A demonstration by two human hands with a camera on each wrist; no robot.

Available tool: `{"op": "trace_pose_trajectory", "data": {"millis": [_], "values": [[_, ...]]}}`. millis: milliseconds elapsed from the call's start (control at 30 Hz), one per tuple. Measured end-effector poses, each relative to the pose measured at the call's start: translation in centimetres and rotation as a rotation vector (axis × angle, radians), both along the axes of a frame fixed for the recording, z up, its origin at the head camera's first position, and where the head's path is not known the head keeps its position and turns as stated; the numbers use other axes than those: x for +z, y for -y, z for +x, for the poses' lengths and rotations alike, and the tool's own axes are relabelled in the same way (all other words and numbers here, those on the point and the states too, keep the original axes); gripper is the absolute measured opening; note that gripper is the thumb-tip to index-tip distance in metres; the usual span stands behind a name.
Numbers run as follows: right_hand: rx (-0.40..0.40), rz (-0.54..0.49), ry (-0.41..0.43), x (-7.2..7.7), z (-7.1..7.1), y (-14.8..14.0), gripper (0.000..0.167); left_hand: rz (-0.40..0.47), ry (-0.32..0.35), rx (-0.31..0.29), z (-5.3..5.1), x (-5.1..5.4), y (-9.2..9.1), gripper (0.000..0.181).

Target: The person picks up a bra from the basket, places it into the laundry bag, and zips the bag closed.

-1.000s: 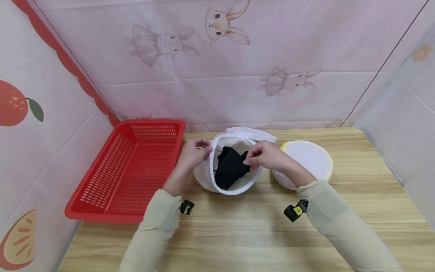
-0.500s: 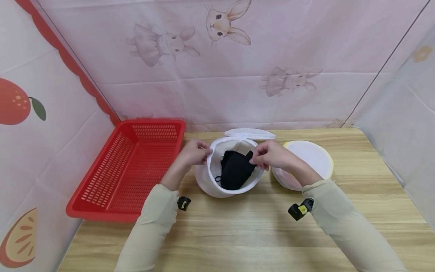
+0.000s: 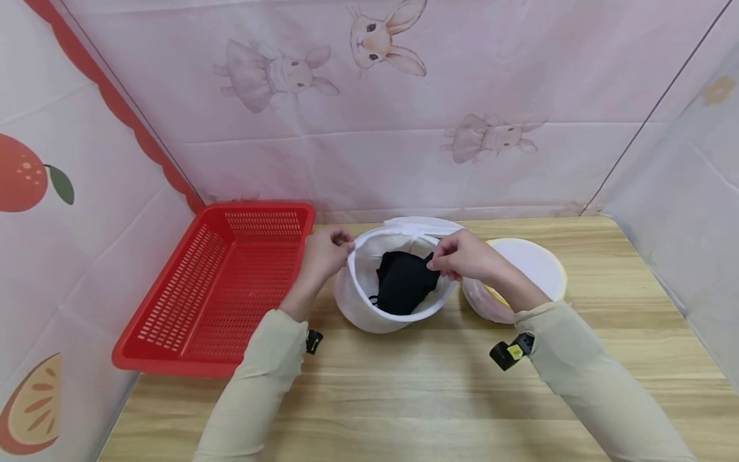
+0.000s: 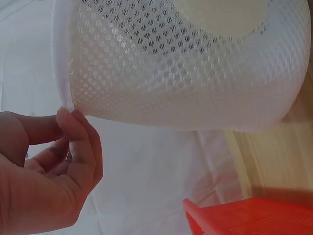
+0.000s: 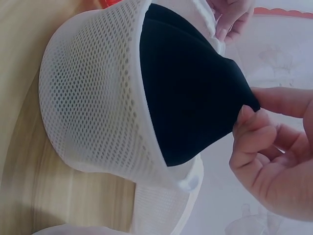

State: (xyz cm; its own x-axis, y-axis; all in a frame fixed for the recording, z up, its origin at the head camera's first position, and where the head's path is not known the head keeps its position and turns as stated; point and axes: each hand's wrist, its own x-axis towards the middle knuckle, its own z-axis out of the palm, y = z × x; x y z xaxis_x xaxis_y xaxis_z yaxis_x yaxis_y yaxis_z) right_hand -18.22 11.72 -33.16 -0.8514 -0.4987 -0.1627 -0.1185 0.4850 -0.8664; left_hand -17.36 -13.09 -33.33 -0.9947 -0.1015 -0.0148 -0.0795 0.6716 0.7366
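Observation:
A white mesh bag (image 3: 369, 314) stands upright on the table with its round mouth open and its flap lid (image 3: 424, 224) folded back behind. My left hand (image 3: 326, 252) pinches the left side of the rim; in the left wrist view, thumb and fingertips of the left hand (image 4: 54, 171) meet at the rim (image 4: 62, 63). Black cloth (image 3: 404, 282) lies partly inside the mouth. At its upper right corner my right hand (image 3: 464, 260) pinches it, and in the right wrist view the right hand (image 5: 279, 152) holds a corner of the black cloth (image 5: 186, 88).
To the left, a red perforated basket (image 3: 213, 369) stands near the back wall. A round white mesh item with yellow edging (image 3: 531, 269) lies right of the bag, partly behind my right forearm. A printed curtain (image 3: 392, 160) rises behind the wooden table (image 3: 404, 398).
The bag has tipped more upright and moved slightly right. My left hand has shifted a little up with the rim, and my right hand slightly right and up, still pinching the black cloth.

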Motion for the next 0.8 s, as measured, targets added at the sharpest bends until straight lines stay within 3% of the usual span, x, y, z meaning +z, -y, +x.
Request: {"op": "trace_pose_trajectory", "data": {"millis": [233, 467, 800], "values": [[-0.016, 0.005, -0.011, 0.6, -0.3, 1.0, 0.015, -0.051, -0.011, -0.014, 0.1, 0.7, -0.3, 0.007], [-0.003, -0.029, -0.068, 0.6, -0.6, 2.9, 0.012, -0.02, -0.018, -0.049, 0.5, 1.2, -1.2, 0.007], [0.017, -0.156, 0.047, 1.3, -1.5, 5.0, 0.008, -0.003, 0.029, -0.061, 0.6, 1.8, -1.6, 0.007]]}}
